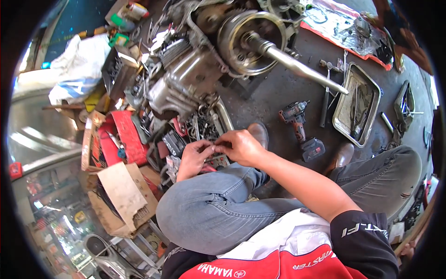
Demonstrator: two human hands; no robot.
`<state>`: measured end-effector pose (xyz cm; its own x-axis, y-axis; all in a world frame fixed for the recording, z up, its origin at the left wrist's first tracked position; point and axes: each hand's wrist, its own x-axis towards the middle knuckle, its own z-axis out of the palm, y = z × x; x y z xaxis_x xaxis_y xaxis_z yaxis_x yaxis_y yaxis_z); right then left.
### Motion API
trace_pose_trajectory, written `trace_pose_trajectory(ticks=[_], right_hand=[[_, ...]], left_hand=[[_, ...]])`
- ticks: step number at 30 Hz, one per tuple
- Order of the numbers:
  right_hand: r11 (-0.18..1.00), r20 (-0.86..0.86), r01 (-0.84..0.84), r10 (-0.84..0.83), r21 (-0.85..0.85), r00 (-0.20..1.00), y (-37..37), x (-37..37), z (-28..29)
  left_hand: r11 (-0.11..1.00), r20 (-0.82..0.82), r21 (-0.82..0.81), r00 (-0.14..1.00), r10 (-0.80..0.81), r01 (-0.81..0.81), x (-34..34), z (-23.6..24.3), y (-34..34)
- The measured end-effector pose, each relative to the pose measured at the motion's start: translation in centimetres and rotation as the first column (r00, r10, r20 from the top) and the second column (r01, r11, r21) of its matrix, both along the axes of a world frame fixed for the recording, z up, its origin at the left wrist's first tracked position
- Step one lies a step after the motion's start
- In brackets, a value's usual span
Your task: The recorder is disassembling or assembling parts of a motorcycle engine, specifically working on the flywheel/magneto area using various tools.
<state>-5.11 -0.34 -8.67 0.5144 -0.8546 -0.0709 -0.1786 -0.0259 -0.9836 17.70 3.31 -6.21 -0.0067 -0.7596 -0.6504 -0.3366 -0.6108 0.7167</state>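
Observation:
My left hand (192, 158) and my right hand (242, 147) meet above my bent knee, fingertips pinched close together. Whatever sits between them is too small to make out. Just beyond lies a tray of metal tools and parts (204, 122). Past that stands a greasy engine (190, 76), its crankcase open, with a large round metal drum (253, 42) and a long bare shaft (302, 69) pointing toward the right. A cordless impact driver (297, 128) rests on the floor to the right of my hands.
On the right, a metal tray (338, 118) holds tools, with a hammer (324, 104) beside it. Parts lie on a plastic sheet (346, 28) at the far right, near another person's arm (413, 44). Left are a red toolbox (127, 137), torn cardboard (121, 190) and a glass case (60, 204).

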Motion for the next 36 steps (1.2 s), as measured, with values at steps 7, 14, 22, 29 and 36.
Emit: trace_pose_trajectory(ticks=[7,14,22,29,36], right_hand=[[0.984,0.055,0.129,-0.137,0.126,0.989,-0.9,-7.4,-2.0],[0.603,0.461,0.631,-0.792,0.489,0.399,-8.4,-13.2,-0.2],[0.725,0.568,0.612,-0.661,0.316,0.49,-14.0,-12.4,3.4],[0.858,0.663,0.278,-0.512,0.433,0.547,-15.8,-14.7,3.5],[0.789,0.645,0.107,-0.565,0.605,0.515,-15.5,-14.3,4.7]], left_hand=[[0.977,-0.066,0.196,0.995,-0.072,0.084,-3.7,3.6,-1.9],[0.978,0.048,0.008,0.977,-0.208,0.208,-4.1,13.1,-6.0],[0.939,0.193,-0.152,0.941,-0.277,0.307,-9.3,22.4,-10.5],[0.893,0.435,-0.192,0.851,-0.294,0.406,-10.5,20.8,-11.6],[0.841,0.506,-0.393,0.851,-0.14,0.372,-9.6,20.0,-11.0]])
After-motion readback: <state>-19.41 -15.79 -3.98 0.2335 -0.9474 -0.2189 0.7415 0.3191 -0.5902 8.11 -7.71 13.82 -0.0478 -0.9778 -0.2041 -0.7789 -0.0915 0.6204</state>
